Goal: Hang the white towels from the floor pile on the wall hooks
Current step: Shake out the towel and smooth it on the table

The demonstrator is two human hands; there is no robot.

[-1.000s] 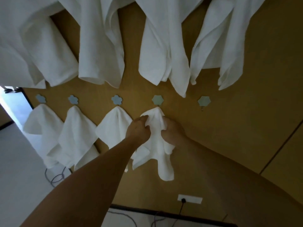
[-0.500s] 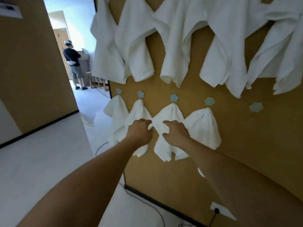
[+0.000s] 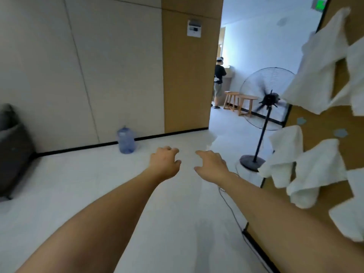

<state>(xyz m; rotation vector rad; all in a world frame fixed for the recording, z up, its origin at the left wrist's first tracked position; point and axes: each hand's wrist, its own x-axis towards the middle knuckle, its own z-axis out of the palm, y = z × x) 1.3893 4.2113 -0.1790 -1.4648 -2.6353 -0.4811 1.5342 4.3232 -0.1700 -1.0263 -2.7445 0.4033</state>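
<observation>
Left hand (image 3: 164, 163) and right hand (image 3: 211, 164) empty, fingers loosely curled, over bare floor (image 3: 78, 184). Hung white towels (image 3: 317, 170) fill wall hooks (image 3: 340, 133) at right. Floor pile not in view; remaining count undeterminable.

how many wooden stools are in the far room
2: one stool right of the standing person, a second stool beside it, nearer the fan. More may be hidden behind the wall.
</observation>
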